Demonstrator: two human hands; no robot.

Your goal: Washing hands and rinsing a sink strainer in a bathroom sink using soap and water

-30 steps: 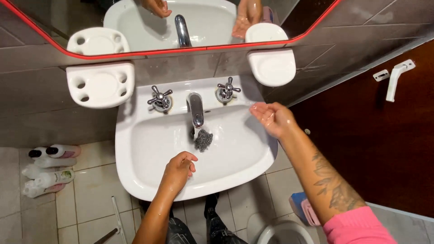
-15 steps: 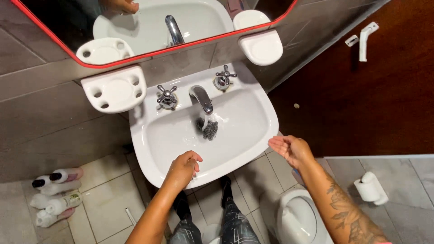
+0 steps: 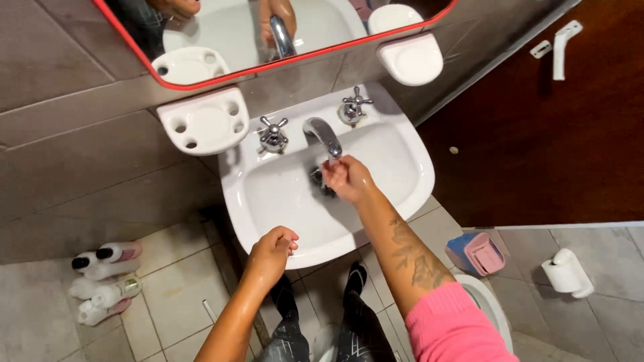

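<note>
Your sink (image 3: 396,201) hangs on the tiled wall below a red-framed mirror (image 3: 221,40), with a white holder (image 3: 204,124) to its left and a soap dish (image 3: 410,60) to its right. On the floor (image 3: 154,288) at the far left lie a few bottles (image 3: 104,275); at the right are a pink and blue box (image 3: 477,253), a toilet-paper roll (image 3: 567,273) and the edge of a toilet (image 3: 493,305).

The tap (image 3: 323,137) stands at the back of the basin between two cross handles (image 3: 274,133), its spout pointing toward you. Your right hand (image 3: 345,177) is directly under the spout, right at its mouth, with the forearm running diagonally from the lower right across the basin rim. The fingers are loosely curled toward the water; you seem to hold nothing, though the palm side is hidden. A dark patch of steel scourer (image 3: 322,181) shows just beside that hand at the drain, mostly covered by it, so your right hand is much the nearer to it.

Your left hand (image 3: 274,251) rests on the front rim of the sink, well apart from the tap, fingers bent over the edge, gripping only the rim.
</note>
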